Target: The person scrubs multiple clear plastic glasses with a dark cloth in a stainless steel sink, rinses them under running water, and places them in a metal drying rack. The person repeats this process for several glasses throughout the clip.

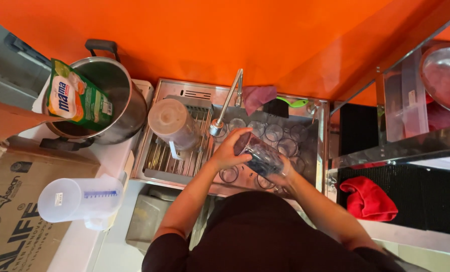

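Both hands, left hand (228,151) and right hand (281,177), gripped a clear jug (259,153) over the sink (313,146) that held several glasses (274,133)

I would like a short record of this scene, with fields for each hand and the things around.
left hand: on the rim of a clear pitcher
right hand: grips the pitcher's base
place: above the steel sink, glasses inside
left of the sink: upturned jug on the drying rack, big pot
right: red cloth
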